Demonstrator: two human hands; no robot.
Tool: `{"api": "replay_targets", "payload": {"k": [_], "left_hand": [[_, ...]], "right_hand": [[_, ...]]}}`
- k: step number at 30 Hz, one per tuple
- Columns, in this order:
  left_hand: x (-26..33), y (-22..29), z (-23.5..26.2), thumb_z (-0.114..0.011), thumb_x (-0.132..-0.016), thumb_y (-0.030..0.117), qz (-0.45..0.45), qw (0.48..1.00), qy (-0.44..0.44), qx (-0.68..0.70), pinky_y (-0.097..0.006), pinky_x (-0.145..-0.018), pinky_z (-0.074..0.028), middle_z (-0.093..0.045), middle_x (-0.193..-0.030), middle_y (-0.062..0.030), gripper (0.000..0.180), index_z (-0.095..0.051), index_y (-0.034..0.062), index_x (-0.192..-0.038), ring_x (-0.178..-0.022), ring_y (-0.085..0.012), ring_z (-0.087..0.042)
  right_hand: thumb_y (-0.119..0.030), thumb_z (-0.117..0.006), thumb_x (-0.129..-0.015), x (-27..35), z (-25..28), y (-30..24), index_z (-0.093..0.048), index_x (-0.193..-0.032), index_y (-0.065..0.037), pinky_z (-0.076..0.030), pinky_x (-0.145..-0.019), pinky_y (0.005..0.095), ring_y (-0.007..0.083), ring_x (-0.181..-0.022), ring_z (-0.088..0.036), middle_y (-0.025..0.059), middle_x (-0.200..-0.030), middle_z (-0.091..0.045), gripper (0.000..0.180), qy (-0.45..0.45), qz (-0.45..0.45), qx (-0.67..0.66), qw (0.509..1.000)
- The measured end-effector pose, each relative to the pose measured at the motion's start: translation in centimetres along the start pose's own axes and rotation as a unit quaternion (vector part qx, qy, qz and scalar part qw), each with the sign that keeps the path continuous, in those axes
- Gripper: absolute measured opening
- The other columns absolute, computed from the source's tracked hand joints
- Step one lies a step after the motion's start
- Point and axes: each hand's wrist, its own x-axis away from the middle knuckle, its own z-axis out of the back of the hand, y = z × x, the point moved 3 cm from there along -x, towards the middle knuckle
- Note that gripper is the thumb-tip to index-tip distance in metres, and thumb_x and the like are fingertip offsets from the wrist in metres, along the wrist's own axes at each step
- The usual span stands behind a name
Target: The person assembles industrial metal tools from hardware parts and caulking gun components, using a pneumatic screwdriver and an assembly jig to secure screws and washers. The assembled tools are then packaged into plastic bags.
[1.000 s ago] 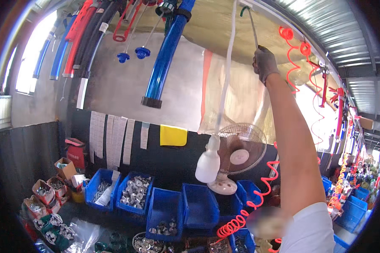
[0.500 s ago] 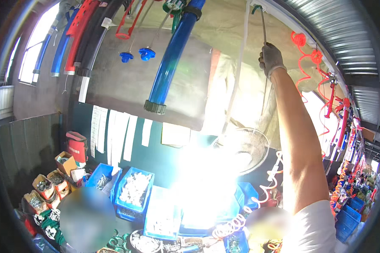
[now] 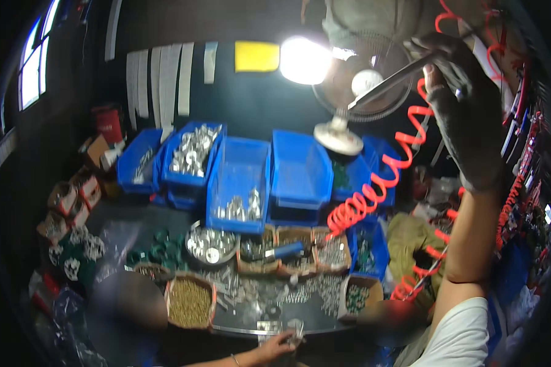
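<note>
My right hand (image 3: 465, 104), in a dark glove, is raised at the upper right. Its fingers are closed round a thin metal rod (image 3: 392, 82), which slants down to the left in front of the fan. Low at the table's near edge is my bare left hand (image 3: 277, 347), with a band round its wrist. Its fingers close on a small shiny metal piece (image 3: 295, 330), whose exact kind is blurred. A blue-handled tool (image 3: 288, 250) lies across the small boxes beyond it.
Blue bins (image 3: 239, 159) with metal parts stand along the back, before a fan (image 3: 338, 137) and a bright lamp (image 3: 306, 61). A red coiled hose (image 3: 379, 183) hangs beside my right arm. Loose screws (image 3: 297, 290) and a box of brass-coloured pieces (image 3: 190, 303) lie nearer.
My view has tilted down from the overhead rail to the table. My right hand has come down from the rail with the rod. My left hand has come into view.
</note>
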Motion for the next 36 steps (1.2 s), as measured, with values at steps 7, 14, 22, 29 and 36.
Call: {"api": "replay_targets", "payload": {"k": [7, 14, 22, 29, 36], "left_hand": [[1.7, 8.0, -0.8, -0.067, -0.078, 0.023, -0.111, 0.991, -0.01, 0.08, -0.026, -0.075, -0.045, -0.055, -0.098, -0.0027, 0.049, -0.052, 0.0089, -0.122, -0.084, -0.0106, -0.052], [8.1, 12.4, -4.4, -0.06, -0.079, 0.022, -0.106, 0.932, 0.133, 0.319, -0.027, -0.053, -0.048, -0.051, -0.102, -0.0062, 0.053, -0.043, 0.0083, -0.128, -0.072, -0.0142, -0.054], [14.0, 12.0, -6.8, -0.053, -0.085, 0.022, -0.091, 0.915, 0.142, 0.365, -0.024, -0.055, -0.051, -0.053, -0.114, -0.0164, 0.052, -0.038, 0.0078, -0.133, -0.072, -0.0156, -0.059], [16.2, 10.0, -4.4, -0.06, -0.081, 0.013, -0.161, 0.915, 0.298, 0.218, -0.027, -0.06, -0.05, -0.054, -0.111, -0.0143, 0.044, -0.048, 0.0028, -0.122, -0.075, -0.0168, -0.057], [18.5, 17.2, 1.3, -0.073, -0.062, 0.014, -0.328, 0.685, 0.447, -0.472, -0.042, -0.082, -0.049, -0.052, -0.11, -0.0198, 0.051, -0.06, 0.0052, -0.11, -0.094, -0.0355, -0.055]], "right_hand": [[-0.009, -0.068, -0.08, 14.6, 12.7, -6.9, -0.062, -0.112, -0.009, -0.051, -0.067, 0.0327, 0.0242, -0.08, -0.063, 0.0067, -0.097, -0.066, 0.033, 0.002, 0.163, 0.48, 0.862], [0.003, -0.062, -0.072, 25.9, 12.7, -13.9, -0.058, -0.116, -0.011, -0.051, -0.068, 0.0403, 0.0294, -0.078, -0.062, 0.0126, -0.088, -0.061, 0.046, -0.224, -0.053, 0.057, 0.972], [-0.003, -0.063, -0.076, 39.8, 7.8, -27.3, -0.056, -0.119, -0.008, -0.048, -0.05, 0.0372, 0.0286, -0.062, -0.061, 0.0106, -0.074, -0.06, 0.044, -0.37, -0.183, -0.202, 0.888], [-0.008, -0.062, -0.079, 41.2, 6.7, -29.9, -0.056, -0.118, -0.01, -0.049, -0.05, 0.0373, 0.0286, -0.059, -0.061, 0.0095, -0.073, -0.06, 0.039, -0.384, -0.216, -0.219, 0.87], [-0.01, -0.062, -0.08, 38.1, 2.8, -31.0, -0.058, -0.115, -0.01, -0.049, -0.048, 0.0353, 0.0231, -0.057, -0.06, 0.0057, -0.073, -0.059, 0.035, -0.29, -0.183, -0.117, 0.932]]}}
